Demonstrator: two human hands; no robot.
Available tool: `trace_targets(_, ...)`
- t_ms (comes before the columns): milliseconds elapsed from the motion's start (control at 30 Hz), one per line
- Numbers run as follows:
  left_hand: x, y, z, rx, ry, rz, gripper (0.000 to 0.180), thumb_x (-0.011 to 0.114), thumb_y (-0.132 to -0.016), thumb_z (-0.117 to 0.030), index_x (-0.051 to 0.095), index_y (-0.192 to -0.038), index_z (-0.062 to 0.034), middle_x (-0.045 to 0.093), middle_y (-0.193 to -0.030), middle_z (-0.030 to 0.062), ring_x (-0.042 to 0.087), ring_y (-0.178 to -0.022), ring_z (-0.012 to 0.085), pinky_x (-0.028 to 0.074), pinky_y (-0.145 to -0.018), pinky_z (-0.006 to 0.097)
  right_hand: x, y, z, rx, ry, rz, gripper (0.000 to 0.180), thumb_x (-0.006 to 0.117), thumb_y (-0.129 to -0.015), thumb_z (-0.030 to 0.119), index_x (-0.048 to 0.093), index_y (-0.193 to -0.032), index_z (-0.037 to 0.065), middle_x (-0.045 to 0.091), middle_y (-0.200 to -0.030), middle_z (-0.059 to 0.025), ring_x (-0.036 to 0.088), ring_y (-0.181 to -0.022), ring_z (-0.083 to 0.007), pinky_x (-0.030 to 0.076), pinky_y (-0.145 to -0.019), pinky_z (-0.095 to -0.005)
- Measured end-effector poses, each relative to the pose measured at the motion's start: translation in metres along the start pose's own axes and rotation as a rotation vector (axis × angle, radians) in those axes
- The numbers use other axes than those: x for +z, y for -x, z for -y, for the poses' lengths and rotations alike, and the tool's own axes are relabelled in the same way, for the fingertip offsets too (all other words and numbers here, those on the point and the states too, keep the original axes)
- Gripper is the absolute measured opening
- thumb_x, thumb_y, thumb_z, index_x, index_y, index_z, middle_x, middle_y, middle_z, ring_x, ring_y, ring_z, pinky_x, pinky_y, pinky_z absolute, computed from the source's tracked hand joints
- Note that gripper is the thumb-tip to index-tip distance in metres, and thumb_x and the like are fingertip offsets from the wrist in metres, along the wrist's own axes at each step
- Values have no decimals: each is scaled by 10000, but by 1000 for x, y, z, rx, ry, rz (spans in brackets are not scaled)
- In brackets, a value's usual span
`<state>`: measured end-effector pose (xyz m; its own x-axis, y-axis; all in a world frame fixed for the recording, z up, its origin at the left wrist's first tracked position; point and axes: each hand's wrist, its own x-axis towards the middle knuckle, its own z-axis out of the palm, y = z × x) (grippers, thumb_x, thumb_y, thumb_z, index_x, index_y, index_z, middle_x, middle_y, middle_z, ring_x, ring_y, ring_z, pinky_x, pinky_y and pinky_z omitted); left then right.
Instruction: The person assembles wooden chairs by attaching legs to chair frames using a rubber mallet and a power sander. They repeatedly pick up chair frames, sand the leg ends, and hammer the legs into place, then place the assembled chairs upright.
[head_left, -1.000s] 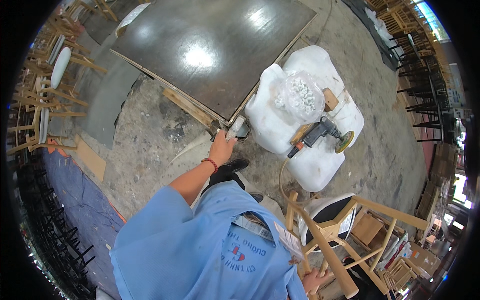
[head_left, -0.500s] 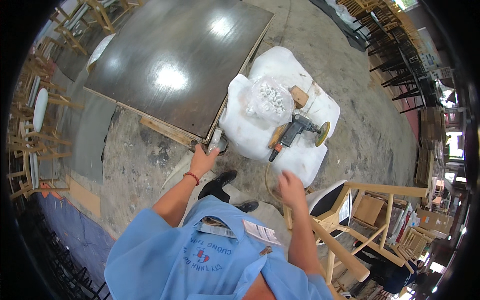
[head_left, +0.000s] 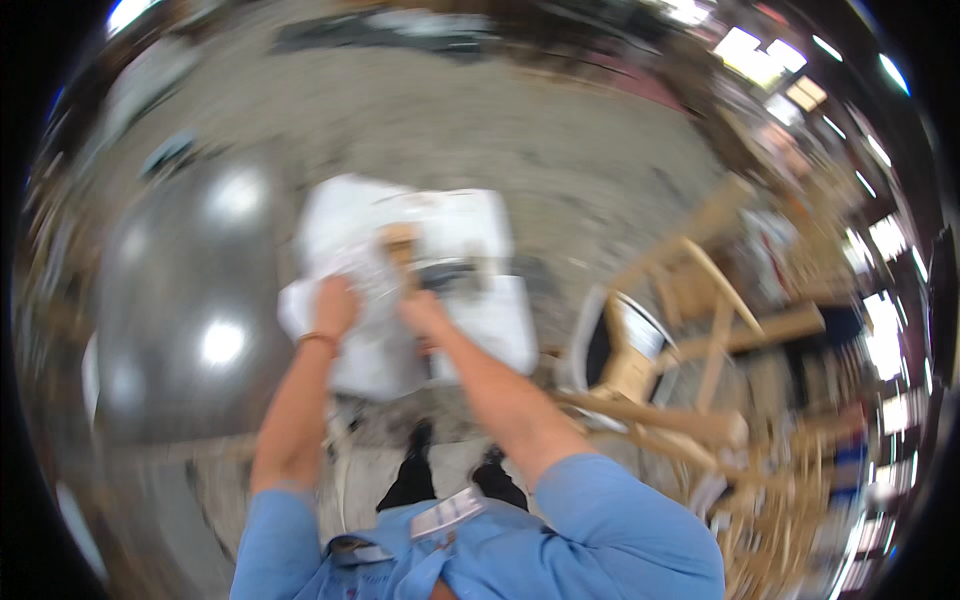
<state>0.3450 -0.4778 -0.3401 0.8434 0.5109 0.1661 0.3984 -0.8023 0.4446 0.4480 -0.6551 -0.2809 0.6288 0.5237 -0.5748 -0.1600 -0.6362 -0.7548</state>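
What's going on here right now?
A person in a blue shirt stands over a white plastic-covered surface, both arms reaching out. The left hand and right hand rest on clear crumpled plastic atop it; the picture is too blurred to show any grip. A dark glossy tabletop lies to the left, an unfinished wooden chair frame to the right.

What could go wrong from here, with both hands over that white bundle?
The picture is motion-blurred, so grip is unclear. The left hand and right hand reach over the white bundle, where a dark tool lies; fingers might catch it. Wooden chair frames crowd the right side, a possible snag.
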Motion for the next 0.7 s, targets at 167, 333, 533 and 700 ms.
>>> trace_targets(167, 33, -48, -60, 131, -310, 427, 477, 699, -801, -382, 682, -1114, -23, 683, -1078, 224, 629, -1067, 375, 476, -954, 474, -66, 99, -52, -351, -295, -100, 166, 583, -755, 109, 578, -902, 31, 583, -655, -67, 561, -524, -177, 444, -442, -361)
trace_targets(333, 43, -23, -75, 324, -563, 297, 308, 564, -930, -273, 694, -1072, -32, 664, -1151, 185, 617, -1077, 376, 473, -932, 471, -70, 224, -109, -459, -179, -177, 297, 644, -727, 149, 604, -983, 3, 627, -743, -132, 602, -704, -225, 483, -656, -380)
trace_targets(533, 42, -43, -60, 492, -368, 571, 403, 616, -886, -308, 673, -1117, 17, 676, -1129, 231, 658, -1000, 392, 508, -920, 460, -67, 314, -194, -189, -127, -387, 328, 652, -696, 169, 616, -964, -17, 646, -779, -197, 630, -720, -314, 482, -662, -424)
trace_targets(700, 11, -60, -49, 627, -368, 434, 297, 491, -943, -151, 682, -1117, -5, 697, -1099, 169, 664, -1012, 350, 523, -883, 441, -56, 356, -220, -11, -272, -427, 342, 644, -693, 197, 621, -968, -5, 656, -794, -198, 637, -742, -333, 489, -692, -427)
